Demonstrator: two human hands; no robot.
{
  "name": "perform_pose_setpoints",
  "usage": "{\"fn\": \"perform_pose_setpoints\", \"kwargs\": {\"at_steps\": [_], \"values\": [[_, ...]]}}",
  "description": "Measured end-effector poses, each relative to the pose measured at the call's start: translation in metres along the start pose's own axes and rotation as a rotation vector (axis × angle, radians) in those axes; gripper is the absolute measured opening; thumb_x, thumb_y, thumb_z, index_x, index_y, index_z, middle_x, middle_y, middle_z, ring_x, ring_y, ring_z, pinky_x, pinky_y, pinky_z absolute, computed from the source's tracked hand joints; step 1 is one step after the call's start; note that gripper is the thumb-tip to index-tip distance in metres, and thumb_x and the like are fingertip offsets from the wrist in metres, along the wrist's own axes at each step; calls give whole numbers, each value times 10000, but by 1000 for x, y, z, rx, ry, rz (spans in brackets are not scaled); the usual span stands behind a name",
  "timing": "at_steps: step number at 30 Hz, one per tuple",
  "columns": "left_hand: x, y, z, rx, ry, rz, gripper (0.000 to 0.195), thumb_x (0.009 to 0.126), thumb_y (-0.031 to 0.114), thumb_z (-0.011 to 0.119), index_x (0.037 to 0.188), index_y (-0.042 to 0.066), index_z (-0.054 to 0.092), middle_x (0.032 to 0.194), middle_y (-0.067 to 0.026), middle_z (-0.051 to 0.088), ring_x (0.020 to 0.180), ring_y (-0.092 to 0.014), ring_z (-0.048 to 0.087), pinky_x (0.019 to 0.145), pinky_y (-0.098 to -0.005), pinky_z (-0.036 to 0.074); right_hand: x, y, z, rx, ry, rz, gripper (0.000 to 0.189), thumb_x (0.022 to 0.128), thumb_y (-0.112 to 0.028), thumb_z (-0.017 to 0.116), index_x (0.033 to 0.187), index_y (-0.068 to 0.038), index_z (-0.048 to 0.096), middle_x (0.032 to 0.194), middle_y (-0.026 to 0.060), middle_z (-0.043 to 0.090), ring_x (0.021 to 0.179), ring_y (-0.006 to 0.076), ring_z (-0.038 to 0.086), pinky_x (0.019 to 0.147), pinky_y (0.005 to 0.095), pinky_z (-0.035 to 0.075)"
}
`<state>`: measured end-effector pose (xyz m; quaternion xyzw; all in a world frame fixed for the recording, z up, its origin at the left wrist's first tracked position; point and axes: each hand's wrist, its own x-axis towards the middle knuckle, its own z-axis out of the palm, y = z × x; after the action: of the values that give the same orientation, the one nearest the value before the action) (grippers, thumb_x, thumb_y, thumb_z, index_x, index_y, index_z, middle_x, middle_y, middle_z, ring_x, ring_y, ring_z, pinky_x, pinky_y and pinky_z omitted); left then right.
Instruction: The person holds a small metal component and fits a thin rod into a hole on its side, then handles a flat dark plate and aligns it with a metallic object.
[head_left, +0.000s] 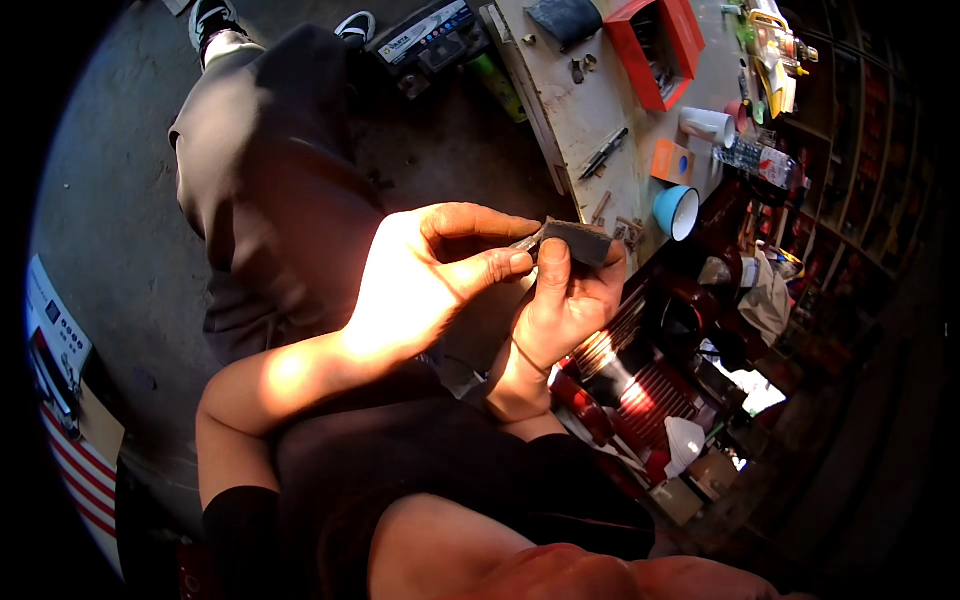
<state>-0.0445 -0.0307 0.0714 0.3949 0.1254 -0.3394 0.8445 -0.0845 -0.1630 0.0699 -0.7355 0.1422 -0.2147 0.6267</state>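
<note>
Between the thumb and index finger of my left hand (409, 281) is a small metal piece (529, 241), mostly hidden by the fingertips. My right hand (566, 307) grips a dark grey piece of what looks like sandpaper (581, 241), its thumb pressed on the near face and its fingers curled behind. The sheet's left edge meets the metal piece, or lies very close to it. Both hands are held together above my lap, beside the corner of a worn workbench (551, 105). Strong sunlight washes out the back of my left hand.
On the bench are a red box (622, 45), a black pen (604, 153), a white cup (705, 126), a blue cup (666, 208), an orange box (670, 161) and a plastic bottle (761, 159). A car battery (431, 49) stands beside it. At right is a dark red wooden chair (652, 401).
</note>
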Motion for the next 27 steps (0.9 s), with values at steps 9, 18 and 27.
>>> {"fn": "perform_pose_setpoints", "kwargs": {"at_steps": [9,18,27], "values": [[2,-9,1,-41,-8,58,248,822,-10,697,1063,-58,662,930,-105,688,828,-140,649,776,-251,529,1,1,-1,-47,-11,20,212,880,-35,656,954,2,461,953,84,581,830,128,561,775,244,463],[4,-9,3,-12,-13,80,239,833,-4,690,1064,-59,657,959,-110,686,859,-136,649,797,-254,531,2,2,0,-82,16,16,203,877,-32,650,957,9,469,920,50,548,850,119,543,805,239,442],[5,-14,2,-59,-27,89,234,840,-23,672,1069,-61,649,969,-119,686,876,-152,651,824,-266,529,2,2,2,-116,2,47,206,897,-56,640,971,-6,455,909,35,533,844,106,531,784,230,439]]}}
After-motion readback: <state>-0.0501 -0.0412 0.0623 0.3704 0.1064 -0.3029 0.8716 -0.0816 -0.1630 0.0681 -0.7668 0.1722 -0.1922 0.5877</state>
